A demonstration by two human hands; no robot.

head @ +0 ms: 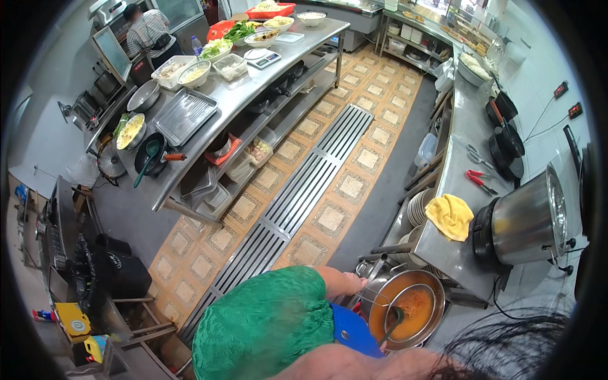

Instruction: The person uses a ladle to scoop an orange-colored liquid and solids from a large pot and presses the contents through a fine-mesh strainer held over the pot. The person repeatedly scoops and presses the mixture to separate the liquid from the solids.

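Observation:
My left hand [356, 282] is closed on the wire handle of a round strainer [432, 290], which sits in a large metal pot [442, 316]. Orange liquid [380, 323] fills much of the pot, and reddish-orange bits [414, 304] lie inside the strainer. A dark green ladle [397, 317] dips into the strainer, its handle running down to my right hand [383, 346]. Only a small part of that hand shows at the pot's near rim, beside the blue apron; the fingers around the ladle handle are mostly hidden.
Right of me, a metal counter [456, 175] holds a yellow cloth [449, 216], red-handled tongs [479, 180] and a tall steel pot [527, 218]. Stacked plates [418, 209] stand below. Across a floor grate [304, 185], a steel table [223, 95] bears bowls and trays. Another person [149, 35] stands beyond it.

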